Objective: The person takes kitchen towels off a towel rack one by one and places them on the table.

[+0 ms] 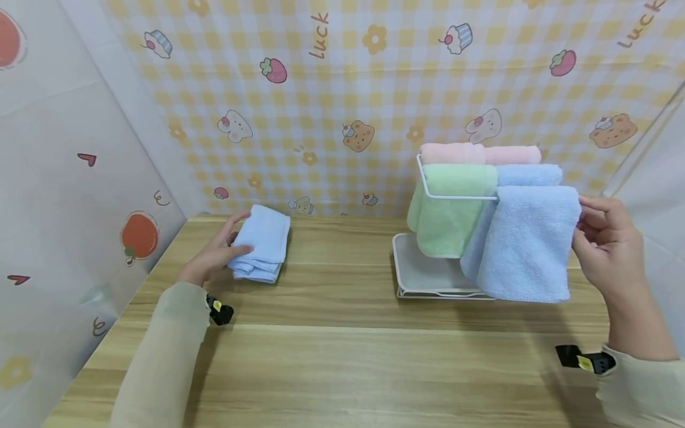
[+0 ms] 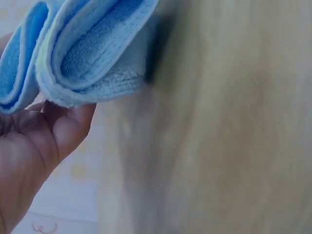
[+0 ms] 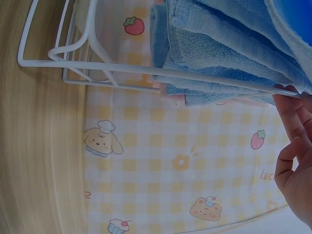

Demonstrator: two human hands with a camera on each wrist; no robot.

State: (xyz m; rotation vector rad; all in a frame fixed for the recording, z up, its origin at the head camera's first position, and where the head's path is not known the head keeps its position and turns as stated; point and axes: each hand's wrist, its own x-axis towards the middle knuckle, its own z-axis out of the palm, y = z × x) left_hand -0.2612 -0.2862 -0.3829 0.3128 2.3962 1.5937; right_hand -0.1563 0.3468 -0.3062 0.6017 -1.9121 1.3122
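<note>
In the head view my left hand (image 1: pixel 216 246) grips a folded light-blue towel (image 1: pixel 264 235) at its left edge, thumb across the front. The left wrist view shows the rounded layers of this blue towel (image 2: pixel 97 53) above the palm. My right hand (image 1: pixel 612 246) is at the right side of a white wire towel rack (image 1: pixel 460 197), beside a blue towel (image 1: pixel 530 244) draped over the front bar. In the right wrist view its curled fingers (image 3: pixel 292 119) meet the rack's wire (image 3: pixel 209 78), close to the hanging blue towels (image 3: pixel 214 53).
A green towel (image 1: pixel 457 208), a second blue towel (image 1: pixel 530 174) and pink towels (image 1: pixel 481 153) hang on the rack's bars. The rack's grey base tray (image 1: pixel 428 267) stands on the wooden table (image 1: pixel 342 368). A checked cloth (image 1: pixel 321 107) covers the back wall.
</note>
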